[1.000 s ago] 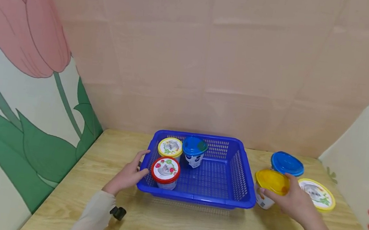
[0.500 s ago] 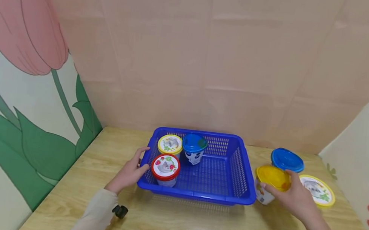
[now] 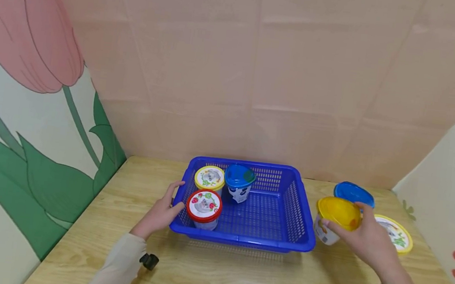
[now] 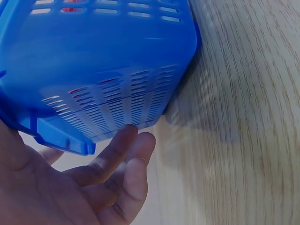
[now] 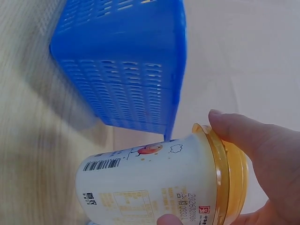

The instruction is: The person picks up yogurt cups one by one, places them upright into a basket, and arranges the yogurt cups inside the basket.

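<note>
My right hand [image 3: 372, 243] holds a white yogurt cup [image 5: 136, 183] by its yellow lid [image 3: 339, 213], thumb on one side and fingers on the other. The cup tilts just right of the blue plastic basket [image 3: 258, 245], in front of a blue-lidded cup [image 3: 354, 193]. My left hand [image 3: 158, 216] grips the basket's left rim; its other fingers lie loosely bent by the perforated outer wall in the left wrist view. Inside the basket, at the left, stand a red-lidded tub [image 3: 204, 207], a yellow-rimmed tub [image 3: 210, 177] and another blue-lidded cup [image 3: 240, 181].
Another yellow-rimmed tub [image 3: 395, 235] stands at the right, partly behind my right hand. The wooden table [image 3: 204, 275] meets a pinkish backdrop [image 3: 258, 94] just behind the basket. Painted side walls flank the table.
My right hand has raised the yellow-lidded cup slightly and tilted it, and it covers more of the blue-lidded cup behind. My left hand has stayed at the basket rim.
</note>
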